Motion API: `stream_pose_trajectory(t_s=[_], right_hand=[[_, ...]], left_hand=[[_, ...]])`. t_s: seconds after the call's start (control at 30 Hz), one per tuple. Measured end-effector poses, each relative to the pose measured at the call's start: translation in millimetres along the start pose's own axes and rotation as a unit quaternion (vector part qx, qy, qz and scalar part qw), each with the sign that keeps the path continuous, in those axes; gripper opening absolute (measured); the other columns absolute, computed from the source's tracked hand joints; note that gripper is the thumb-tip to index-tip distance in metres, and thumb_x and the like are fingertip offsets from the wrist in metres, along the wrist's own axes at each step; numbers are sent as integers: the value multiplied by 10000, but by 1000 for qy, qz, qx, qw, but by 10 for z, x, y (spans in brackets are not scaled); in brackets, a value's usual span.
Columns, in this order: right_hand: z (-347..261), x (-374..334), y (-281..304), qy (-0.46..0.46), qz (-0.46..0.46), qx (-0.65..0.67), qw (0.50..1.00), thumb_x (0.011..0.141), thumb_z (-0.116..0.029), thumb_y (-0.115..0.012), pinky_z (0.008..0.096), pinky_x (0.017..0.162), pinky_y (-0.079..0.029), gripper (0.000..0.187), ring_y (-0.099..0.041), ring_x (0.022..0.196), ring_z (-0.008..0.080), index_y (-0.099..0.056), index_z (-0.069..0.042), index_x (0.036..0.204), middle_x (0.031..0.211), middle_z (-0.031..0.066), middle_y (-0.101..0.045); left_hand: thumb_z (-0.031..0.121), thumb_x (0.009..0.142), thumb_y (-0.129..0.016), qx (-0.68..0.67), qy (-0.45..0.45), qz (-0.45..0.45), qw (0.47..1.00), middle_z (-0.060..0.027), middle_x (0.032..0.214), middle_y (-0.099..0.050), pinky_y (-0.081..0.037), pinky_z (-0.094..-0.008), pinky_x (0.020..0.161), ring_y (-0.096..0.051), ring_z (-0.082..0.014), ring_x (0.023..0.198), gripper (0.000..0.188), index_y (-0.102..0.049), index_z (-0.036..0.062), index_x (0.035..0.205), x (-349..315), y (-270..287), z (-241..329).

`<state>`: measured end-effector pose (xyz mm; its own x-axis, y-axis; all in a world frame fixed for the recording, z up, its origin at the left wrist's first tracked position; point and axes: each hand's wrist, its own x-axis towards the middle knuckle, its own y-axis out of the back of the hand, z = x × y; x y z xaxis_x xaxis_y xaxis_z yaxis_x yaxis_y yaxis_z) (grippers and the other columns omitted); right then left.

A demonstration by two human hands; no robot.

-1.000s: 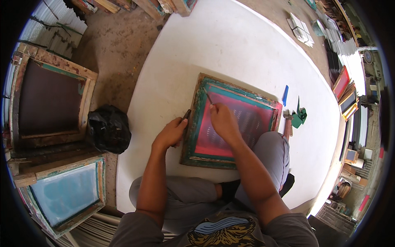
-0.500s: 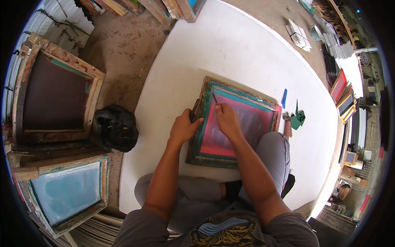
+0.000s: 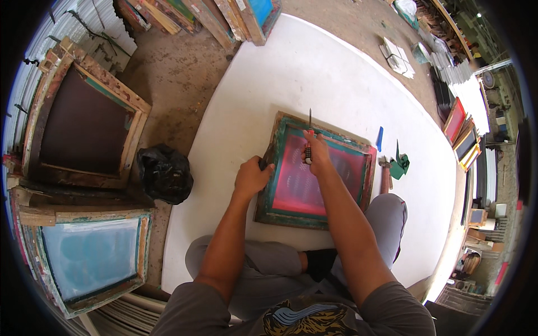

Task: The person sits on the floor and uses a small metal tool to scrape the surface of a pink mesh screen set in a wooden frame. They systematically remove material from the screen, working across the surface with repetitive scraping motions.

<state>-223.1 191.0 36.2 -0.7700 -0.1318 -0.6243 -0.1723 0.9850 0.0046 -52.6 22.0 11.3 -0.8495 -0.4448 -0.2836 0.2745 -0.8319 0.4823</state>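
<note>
A silk-screen frame (image 3: pixel 269 197) with worn, paint-stained wooden edges and pink mesh (image 3: pixel 290 185) lies flat on the white surface before my crossed legs. My right hand (image 3: pixel 319 154) is closed round the red and black handle of a screwdriver (image 3: pixel 308 152). Its thin shaft points away from me, past the frame's far edge. At the frame's left edge, my left hand (image 3: pixel 252 178) is closed on a dark tool (image 3: pixel 262 163), mostly hidden by my fingers, so its kind is unclear.
Right of the frame lie a hammer (image 3: pixel 385 176), a green cloth-like piece (image 3: pixel 399 163) and a slim blue object (image 3: pixel 380 139). A black plastic bag (image 3: pixel 164 173) and two more screen frames, one dark (image 3: pixel 81 123), one pale blue (image 3: pixel 92 255), stand left of the white surface (image 3: pixel 224 129).
My right hand has swung the screwdriver from the frame's upper left edge rightward, and its shaft now points straight away. My left hand stays at the left edge. The view has shifted slightly.
</note>
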Motion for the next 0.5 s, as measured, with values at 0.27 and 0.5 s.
stream_pose_trajectory(t_s=[0.27, 0.5], right_hand=[[-17, 116, 121, 36, -49, -68, 996, 982, -344, -780, 338, 425, -445, 1122, -573, 489, 185, 28, -163, 1740, 695, 92, -608], [-157, 113, 100, 124, -5, -292, 948, 1016, -326, -728, 351, 473, -478, 824, -629, 565, 196, -296, -179, 1703, 778, 100, -650]], left_hand=[[367, 1008, -750, -199, 143, -247, 937, -129, 902, -754, -543, -339, 513, -694, -198, 575, 405, -701, -23, 1103, -74, -39, 195], [397, 1059, -687, -244, 152, -273, 918, -85, 924, -723, -506, -309, 495, -669, -159, 572, 397, -657, 11, 1145, -11, 14, 287]])
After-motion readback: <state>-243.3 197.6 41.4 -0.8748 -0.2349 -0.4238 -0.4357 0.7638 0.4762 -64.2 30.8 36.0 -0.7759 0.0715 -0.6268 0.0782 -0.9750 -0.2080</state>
